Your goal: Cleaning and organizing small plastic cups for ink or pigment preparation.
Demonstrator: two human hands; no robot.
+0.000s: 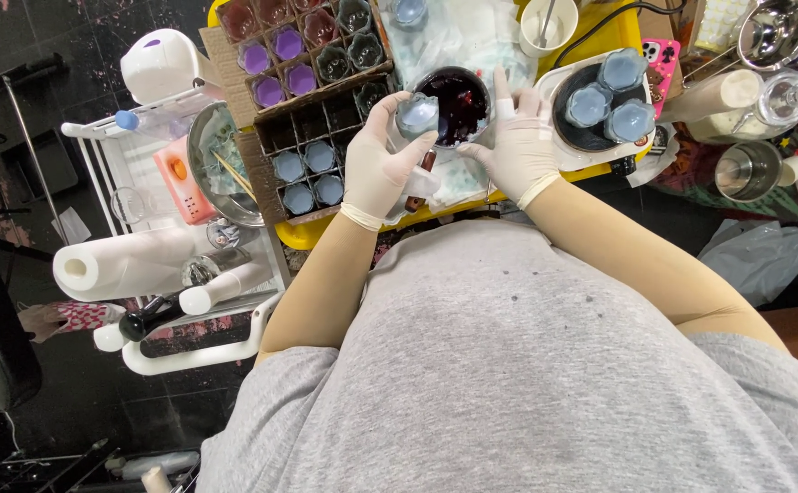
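My left hand point(382, 160), in a pale glove, grips a small glass jar point(416, 113) filled with pale blue wax, held next to a round bowl of dark red liquid point(459, 103). My right hand point(518, 141), also gloved, rests flat on the cloth beside the bowl's right rim, fingers spread, holding nothing. The bowl stands on a stained white cloth point(465, 36) over a yellow table point(622, 35).
A cardboard divider box point(303, 91) holds several purple, blue and dark jars at left. A black plate point(590, 132) at right carries three blue-filled jars. A paper towel roll point(125, 265), metal bowl point(212, 164) and white cart sit at left; metal cups point(747, 170) at right.
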